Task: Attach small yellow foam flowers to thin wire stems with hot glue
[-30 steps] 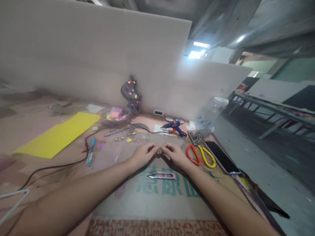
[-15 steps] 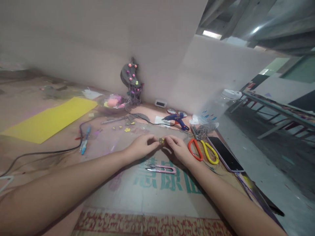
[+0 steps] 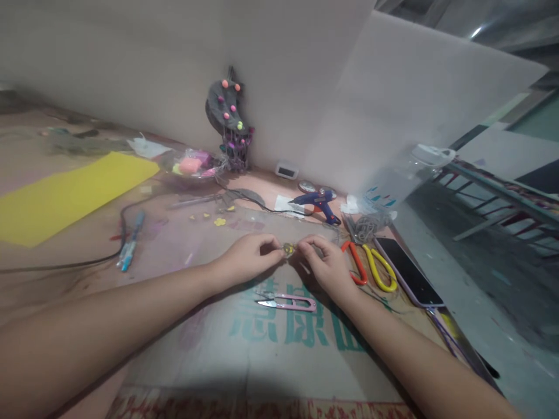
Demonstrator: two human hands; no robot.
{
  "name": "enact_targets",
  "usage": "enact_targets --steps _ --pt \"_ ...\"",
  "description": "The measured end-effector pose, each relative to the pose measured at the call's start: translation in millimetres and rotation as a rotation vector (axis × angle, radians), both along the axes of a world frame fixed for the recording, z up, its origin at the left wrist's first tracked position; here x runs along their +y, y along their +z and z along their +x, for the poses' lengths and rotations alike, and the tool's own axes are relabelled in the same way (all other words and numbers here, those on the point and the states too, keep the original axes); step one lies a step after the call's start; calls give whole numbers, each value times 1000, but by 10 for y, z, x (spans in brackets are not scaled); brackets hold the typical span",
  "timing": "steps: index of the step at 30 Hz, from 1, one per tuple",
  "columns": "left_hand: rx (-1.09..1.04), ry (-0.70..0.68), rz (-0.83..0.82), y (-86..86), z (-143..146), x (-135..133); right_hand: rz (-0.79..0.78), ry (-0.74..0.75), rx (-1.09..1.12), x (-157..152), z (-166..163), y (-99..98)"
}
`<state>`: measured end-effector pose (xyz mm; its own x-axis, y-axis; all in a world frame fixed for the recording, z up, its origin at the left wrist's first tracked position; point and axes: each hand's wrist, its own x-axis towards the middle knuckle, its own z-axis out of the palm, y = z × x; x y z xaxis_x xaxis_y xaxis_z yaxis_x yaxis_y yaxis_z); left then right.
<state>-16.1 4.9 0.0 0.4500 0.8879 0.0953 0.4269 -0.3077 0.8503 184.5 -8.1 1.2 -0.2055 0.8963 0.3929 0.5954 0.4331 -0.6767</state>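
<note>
My left hand (image 3: pixel 247 256) and my right hand (image 3: pixel 325 265) meet over the middle of the table, fingertips pinched together on a small yellow piece (image 3: pixel 287 249) held between them. Both hands hover just above a sheet printed with green characters (image 3: pixel 288 329). Pink thread snips (image 3: pixel 288 302) lie on that sheet right below my hands. Scissors with one red and one yellow handle (image 3: pixel 371 267) lie just right of my right hand.
A blue glue gun (image 3: pixel 317 202) and its black cord (image 3: pixel 117 244) lie behind my hands. A phone (image 3: pixel 408 270) rests near the table's right edge. A yellow sheet (image 3: pixel 65 195), a blue pen (image 3: pixel 131 247), a grey ornament with coloured beads (image 3: pixel 227 110) and a white partition stand further back.
The view has tilted down and left, so the table fills more of the picture. My hands stay pinched on the small yellow piece, shifted only slightly.
</note>
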Motion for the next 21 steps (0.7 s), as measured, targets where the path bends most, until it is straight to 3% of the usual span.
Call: enact_targets --steps 7,15,21 --pt "14 -60 -26 -11 -3 11 124 -16 -20 -23 -15 44" --pt "-23 -19 -18 0 3 9 227 4 -82 -93 -29 50" --pt "-33 13 27 -3 4 14 254 135 -211 -106 -42 48"
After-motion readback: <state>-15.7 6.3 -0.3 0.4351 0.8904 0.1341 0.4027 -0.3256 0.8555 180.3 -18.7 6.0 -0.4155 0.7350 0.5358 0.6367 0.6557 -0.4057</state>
